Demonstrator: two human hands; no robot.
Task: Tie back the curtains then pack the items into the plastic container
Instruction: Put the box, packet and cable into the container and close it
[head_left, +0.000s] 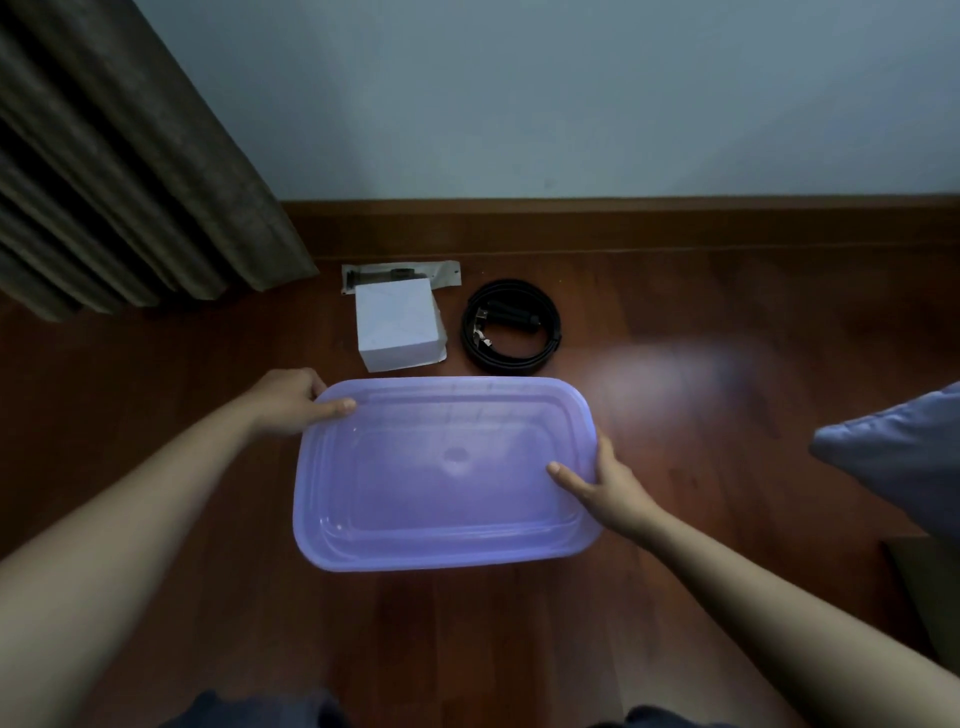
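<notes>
1. A translucent purple plastic container (447, 467) sat low over a dark wooden floor (519, 634), its long side running left to right in front of the person. Whether it rested on the boards or was lifted just clear of them could not be told.
2. The left hand (291, 400) gripped the container's far-left corner, with the thumb lying across the top of the rim and the fingers curled out of sight behind the edge.
3. The right hand (608, 488) gripped the container's right edge, with the thumb laid on the top surface and the fingers wrapped around the rim.
4. Just beyond the container's far edge stood a white box (397, 325), not touching it.
5. Behind the box, farther from the container, lay a clear plastic packet (400, 273) with something dark inside; the box overlapped it.
6. To the right of the box, also just beyond the container's far edge, lay a black coiled cord (511, 327) with dark handles inside the loop.
7. Far beyond and to the left of the container, a brown curtain (119, 171) hung in folds down to the floor.
8. Well to the right of the container lay the corner of a grey pillow (904, 457).
</notes>
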